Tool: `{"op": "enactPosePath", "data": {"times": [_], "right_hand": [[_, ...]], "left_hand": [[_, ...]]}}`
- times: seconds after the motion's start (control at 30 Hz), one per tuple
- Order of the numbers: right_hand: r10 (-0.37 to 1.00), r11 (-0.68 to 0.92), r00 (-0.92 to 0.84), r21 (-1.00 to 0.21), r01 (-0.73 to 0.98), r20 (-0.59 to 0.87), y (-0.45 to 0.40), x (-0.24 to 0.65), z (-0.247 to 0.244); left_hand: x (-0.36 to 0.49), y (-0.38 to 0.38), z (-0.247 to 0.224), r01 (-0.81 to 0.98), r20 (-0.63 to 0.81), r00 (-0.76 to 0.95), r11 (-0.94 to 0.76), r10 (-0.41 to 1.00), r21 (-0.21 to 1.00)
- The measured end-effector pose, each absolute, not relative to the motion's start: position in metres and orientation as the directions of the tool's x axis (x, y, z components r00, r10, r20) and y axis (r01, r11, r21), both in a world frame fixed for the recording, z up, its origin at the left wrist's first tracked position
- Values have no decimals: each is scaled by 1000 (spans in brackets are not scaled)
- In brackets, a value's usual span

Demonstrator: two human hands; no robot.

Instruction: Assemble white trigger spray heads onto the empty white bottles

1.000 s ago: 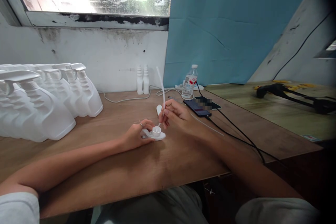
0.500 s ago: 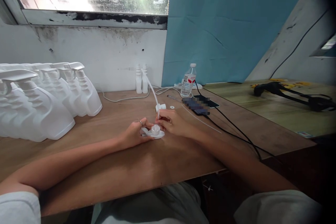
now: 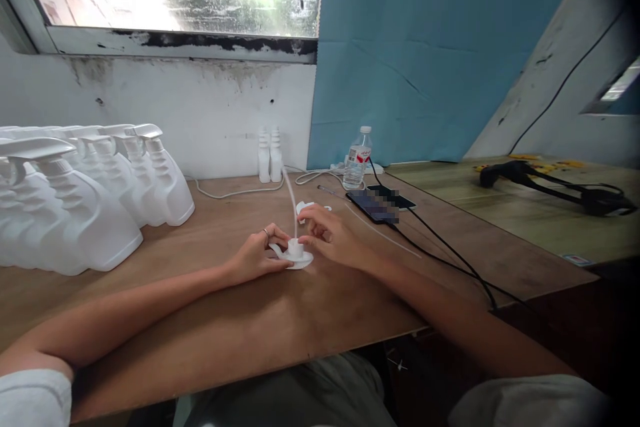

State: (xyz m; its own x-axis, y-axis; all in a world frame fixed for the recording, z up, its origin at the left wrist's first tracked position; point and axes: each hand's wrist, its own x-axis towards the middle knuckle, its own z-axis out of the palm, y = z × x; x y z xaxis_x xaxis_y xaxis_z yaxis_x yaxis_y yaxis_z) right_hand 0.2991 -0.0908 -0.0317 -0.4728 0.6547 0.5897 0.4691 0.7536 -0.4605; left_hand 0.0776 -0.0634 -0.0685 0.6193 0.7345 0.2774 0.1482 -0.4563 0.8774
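A white trigger spray head (image 3: 300, 260) lies upside down on the table, its round collar facing up. My left hand (image 3: 260, 255) is closed on its left end, thumb in front and fingers behind. From the collar rises a thin white dip tube (image 3: 293, 203), bending left toward its top. Just right of the tube is my right hand (image 3: 327, 233), thumb and index finger apart. Its thumb is close to the collar; whether it touches cannot be made out. Behind that hand, another white plastic part (image 3: 304, 208) is partly hidden.
Rows of white spray bottles (image 3: 100, 213) stand at the left. Two small white bottles (image 3: 270, 159) are against the wall. A water bottle (image 3: 357, 159), a phone (image 3: 367, 205), a loose thin tube (image 3: 385, 230) and black cables (image 3: 445, 250) lie or stand to the right.
My right hand has let go of the tube, and its thumb and index finger have spread. The tube stands more upright in the collar. My left hand has kept its hold.
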Motion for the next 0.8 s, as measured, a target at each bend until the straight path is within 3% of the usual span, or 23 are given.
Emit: {"op": "enactPosePath", "data": {"times": [0.07,0.17,0.27,0.37,0.47,0.67,0.8], "right_hand": [[571,806,-550,-290,516,610,-93,306,-30],[398,880,-777,34,473,488,-90,311,-30],[301,876,-824,203,437,480,-81,313,-32],[313,825,-744,220,521,590,-74,319,-29],[355,786,-614,131,604,705,-73,329,-21],[350,740,-422,29,672,836,-72,348,-8],[248,744,-389,83,663,887,-70,352,-4]], "left_hand": [[79,-61,-66,104,258,615,-401,745,910],[81,-54,-60,-20,268,633,-330,726,944],[84,-32,-52,-63,312,684,-373,660,926],[92,15,-40,129,384,530,-519,757,845],[105,79,-27,282,442,292,-519,848,807],[126,173,-23,562,428,-126,-291,895,775],[136,199,-33,633,359,-210,-153,909,759]]}}
